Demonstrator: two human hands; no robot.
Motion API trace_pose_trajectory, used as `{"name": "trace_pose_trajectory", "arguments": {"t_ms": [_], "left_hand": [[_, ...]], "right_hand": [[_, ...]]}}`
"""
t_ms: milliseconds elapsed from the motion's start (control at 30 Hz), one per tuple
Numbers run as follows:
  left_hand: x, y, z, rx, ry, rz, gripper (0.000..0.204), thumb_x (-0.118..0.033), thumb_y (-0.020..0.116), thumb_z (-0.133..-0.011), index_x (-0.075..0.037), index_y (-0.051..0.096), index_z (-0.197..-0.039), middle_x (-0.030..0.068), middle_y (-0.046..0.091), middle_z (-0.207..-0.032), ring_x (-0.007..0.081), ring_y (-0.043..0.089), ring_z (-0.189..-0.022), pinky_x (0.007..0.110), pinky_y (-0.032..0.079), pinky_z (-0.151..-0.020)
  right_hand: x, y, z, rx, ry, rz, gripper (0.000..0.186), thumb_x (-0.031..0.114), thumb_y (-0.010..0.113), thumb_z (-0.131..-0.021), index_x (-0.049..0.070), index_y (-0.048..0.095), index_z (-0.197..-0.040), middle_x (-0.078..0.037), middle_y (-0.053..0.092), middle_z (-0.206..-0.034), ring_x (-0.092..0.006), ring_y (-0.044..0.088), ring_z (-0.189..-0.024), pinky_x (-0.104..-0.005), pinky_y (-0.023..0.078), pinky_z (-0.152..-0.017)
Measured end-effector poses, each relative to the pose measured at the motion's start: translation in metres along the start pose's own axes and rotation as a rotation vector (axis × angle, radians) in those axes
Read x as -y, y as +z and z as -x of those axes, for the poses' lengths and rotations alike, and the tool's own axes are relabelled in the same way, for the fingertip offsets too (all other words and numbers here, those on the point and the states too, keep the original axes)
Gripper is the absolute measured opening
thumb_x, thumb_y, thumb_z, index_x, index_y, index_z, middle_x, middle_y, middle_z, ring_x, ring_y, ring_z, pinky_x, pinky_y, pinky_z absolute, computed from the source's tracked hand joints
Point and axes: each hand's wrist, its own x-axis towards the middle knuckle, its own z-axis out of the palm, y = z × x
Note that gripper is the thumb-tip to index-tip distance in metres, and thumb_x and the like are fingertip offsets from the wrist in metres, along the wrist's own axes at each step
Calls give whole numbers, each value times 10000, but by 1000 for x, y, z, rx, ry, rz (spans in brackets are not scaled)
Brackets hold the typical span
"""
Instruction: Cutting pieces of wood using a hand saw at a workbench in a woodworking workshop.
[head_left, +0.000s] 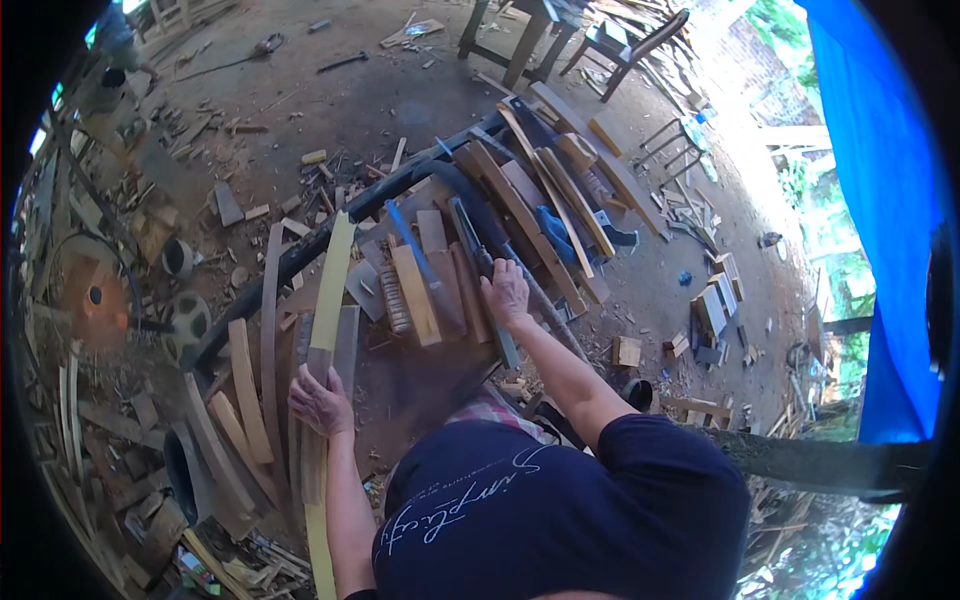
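Dark shirt (pixel 570 500) right up close, just right of the long yellow strip (pixel 334 270)! My left grip (pixel 322 400) lies over that strip, fingers bent, how tightly I can't tell. Further right of the strip, my right grip (pixel 507 291) meets a dark bar (pixel 467 230), fingers curled, hold unclear. A pale block (pixel 415 295) sits between.

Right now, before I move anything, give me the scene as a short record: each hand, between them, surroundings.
Left hand: over a long pale-yellow wooden strip; grip unclear
Right hand: fingers beside a long dark bar; contact unclear
Between hands: pale wooden block, among other wood pieces
Upper right: wooden chair
Far right: hanging blue tarp
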Motion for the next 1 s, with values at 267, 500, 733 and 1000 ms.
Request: {"name": "trace_pose_trajectory", "arguments": {"t_ms": [267, 500, 733, 1000], "left_hand": [[-3, 4, 1, 21, -12, -32, 515, -463, 597, -903, -152, 483, -1297, 122, 520, -1167, 339, 511, -1044, 481, 432, -850], [-4, 3, -2, 17, -3, -33, 510, -455, 603, -903, -143, 485, -1288, 122, 519, -1149, 342, 512, -1034, 480, 437, -851], [-7, 3, -1, 26, 9, -44, 504, -413, 630, -895, -142, 478, -1292, 139, 513, -1160, 352, 506, -1052, 490, 432, -864], [-5, 9, -1, 26, 38, -48, 513, -350, 656, -884, -142, 448, -1304, 142, 495, -1174, 359, 489, -1068, 509, 416, -886]], "right_hand": [[-9, -30, -3, -82, -15, -95, 331, 190, 692, -808, 86, 559, -1092, -152, 537, -1034, -348, 533, -980, -473, 444, -802], [-141, -75, -42, -290, 119, 78, 198, 97, 612, -815, 63, 588, -1008, -150, 581, -987, -348, 586, -950, -456, 499, -793], [-270, -93, -100, 29, 272, 439, 439, 51, 606, -783, 37, 543, -1217, -170, 558, -1172, -351, 549, -1113, -436, 472, -907], [-303, -99, -141, 476, 202, 561, 414, 115, 616, -815, 94, 520, -1218, -117, 591, -1191, -298, 544, -1182, -475, 403, -987]]}}
